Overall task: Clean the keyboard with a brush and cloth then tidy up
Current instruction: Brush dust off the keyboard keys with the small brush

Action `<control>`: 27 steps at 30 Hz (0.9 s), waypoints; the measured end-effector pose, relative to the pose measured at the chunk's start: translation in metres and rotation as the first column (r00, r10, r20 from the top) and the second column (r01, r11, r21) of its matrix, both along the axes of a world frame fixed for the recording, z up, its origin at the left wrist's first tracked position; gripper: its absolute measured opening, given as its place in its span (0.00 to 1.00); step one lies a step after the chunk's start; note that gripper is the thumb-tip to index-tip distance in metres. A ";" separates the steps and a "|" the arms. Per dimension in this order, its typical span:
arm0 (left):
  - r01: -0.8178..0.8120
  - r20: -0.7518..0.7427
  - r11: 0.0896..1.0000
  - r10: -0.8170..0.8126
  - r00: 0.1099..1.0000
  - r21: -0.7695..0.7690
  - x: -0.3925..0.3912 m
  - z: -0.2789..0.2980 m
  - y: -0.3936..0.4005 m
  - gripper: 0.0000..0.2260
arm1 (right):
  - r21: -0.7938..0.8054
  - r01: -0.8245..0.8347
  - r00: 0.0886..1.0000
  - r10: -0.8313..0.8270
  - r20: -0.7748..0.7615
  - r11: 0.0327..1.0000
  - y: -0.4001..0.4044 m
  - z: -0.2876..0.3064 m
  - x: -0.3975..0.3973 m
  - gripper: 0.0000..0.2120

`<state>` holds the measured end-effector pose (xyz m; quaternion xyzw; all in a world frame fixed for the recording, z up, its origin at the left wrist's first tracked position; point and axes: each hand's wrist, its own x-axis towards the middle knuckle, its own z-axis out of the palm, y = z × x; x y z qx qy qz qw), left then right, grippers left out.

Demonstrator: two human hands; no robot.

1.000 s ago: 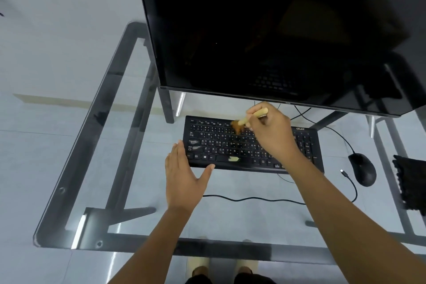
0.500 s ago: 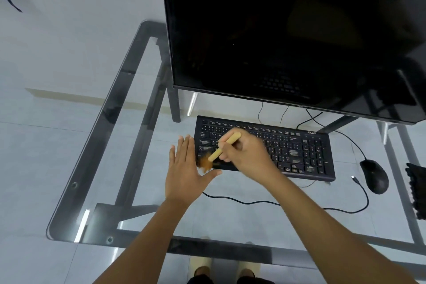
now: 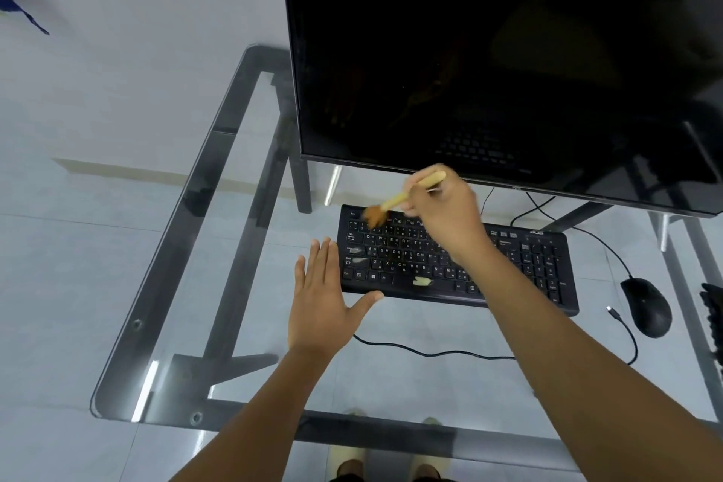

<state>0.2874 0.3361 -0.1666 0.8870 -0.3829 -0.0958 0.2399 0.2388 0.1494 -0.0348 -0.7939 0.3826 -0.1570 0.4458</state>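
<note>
Glass desk (image 3: 164, 286) stood on pale tiled floor (image 3: 58, 254); keyboard (image 3: 508, 270) lay on it, under monitor (image 3: 489, 51); right hand (image 3: 446, 215) pinched brush (image 3: 395, 203) over keyboard's far-left keys; left hand (image 3: 324, 305) spread flat at keyboard's left end.

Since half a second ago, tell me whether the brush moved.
Yes. The brush went from the keyboard's near-left corner, by the left hand, to its far-left top row.

Glass surface (image 3: 219, 286) carries a black keyboard (image 3: 520, 270), black mouse (image 3: 645, 305), loose cable (image 3: 430, 353) and monitor (image 3: 489, 51)
</note>
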 end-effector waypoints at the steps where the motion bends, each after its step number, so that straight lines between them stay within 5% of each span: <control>1: -0.003 0.003 1.000 0.003 1.000 0.003 0.000 0.000 0.001 0.46 | 0.078 -0.063 0.997 0.065 -0.029 0.995 0.007 -0.001 0.003 0.03; 5: 0.005 0.001 1.000 -0.005 1.000 0.003 0.000 0.000 0.000 0.45 | -0.127 -0.045 0.999 0.044 -0.015 0.991 0.012 -0.007 0.010 0.03; 9: 0.038 0.033 0.999 -0.038 0.999 0.010 0.000 0.001 0.000 0.43 | 0.053 -0.100 0.994 0.102 -0.047 0.994 0.016 -0.008 0.012 0.03; 13: 0.032 0.027 0.999 -0.033 0.999 0.006 0.000 0.000 0.000 0.43 | -0.110 0.039 0.999 -0.040 -0.005 0.993 0.002 -0.003 0.005 0.04; 16: 0.033 0.038 0.999 -0.034 0.999 0.021 0.000 -0.001 0.000 0.43 | 0.081 -0.037 0.998 0.040 -0.043 0.996 0.000 -0.003 -0.005 0.04; 18: 0.032 0.035 0.999 -0.033 0.999 0.027 0.000 -0.002 0.001 0.43 | -0.009 -0.099 0.988 0.097 -0.122 0.995 0.000 -0.005 -0.013 0.03; 20: 0.032 0.039 0.999 -0.034 0.999 0.030 0.000 -0.001 0.001 0.43 | -0.164 0.015 0.999 -0.021 -0.031 0.986 -0.005 -0.003 -0.019 0.03; 22: 0.031 0.049 0.999 -0.033 0.998 0.031 0.000 -0.001 -0.001 0.43 | -0.079 0.052 0.998 -0.050 0.033 0.995 -0.011 -0.004 -0.026 0.04; 24: 0.035 0.049 0.999 -0.037 0.998 0.040 0.001 -0.001 0.000 0.44 | 0.131 -0.083 0.993 0.093 -0.073 0.988 -0.006 -0.005 -0.029 0.04; 27: 0.036 0.042 0.998 -0.038 0.998 0.045 0.000 0.000 0.000 0.44 | -0.064 -0.157 0.978 0.146 -0.151 0.985 -0.006 -0.012 -0.037 0.05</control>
